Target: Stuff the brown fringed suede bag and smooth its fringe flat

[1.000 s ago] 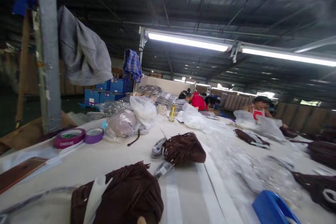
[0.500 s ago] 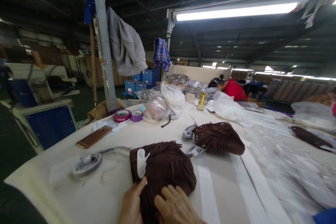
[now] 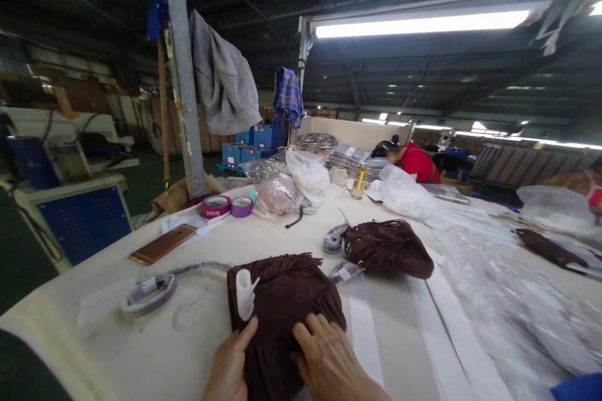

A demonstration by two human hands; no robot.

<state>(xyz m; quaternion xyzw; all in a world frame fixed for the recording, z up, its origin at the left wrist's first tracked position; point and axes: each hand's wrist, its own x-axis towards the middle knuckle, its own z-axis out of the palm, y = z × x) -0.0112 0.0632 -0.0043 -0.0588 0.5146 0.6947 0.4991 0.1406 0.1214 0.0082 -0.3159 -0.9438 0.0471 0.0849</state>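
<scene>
A brown fringed bag (image 3: 282, 301) lies on the white table (image 3: 141, 338) right in front of me, with a white tag (image 3: 244, 293) sticking out of its left side. My left hand (image 3: 230, 366) rests on the bag's left edge, thumb up against it. My right hand (image 3: 329, 363) lies flat on the bag's lower right, fingers spread. A second brown fringed bag (image 3: 388, 249) sits farther back to the right. A coiled strap in clear wrap (image 3: 148, 288) lies to the left of the near bag.
A phone (image 3: 162, 244) and two purple tape rolls (image 3: 228, 207) sit at the left, plastic bags (image 3: 305, 178) and a bottle (image 3: 360, 182) at the back. Clear plastic sheets (image 3: 508, 301) cover the right side. A person in red (image 3: 416, 161) works beyond. A grey post (image 3: 181, 75) holds hung clothes.
The view swung left and down, bringing my hands into sight on the near brown bag. Since half a second ago my right hand has slid slightly right on the bag.
</scene>
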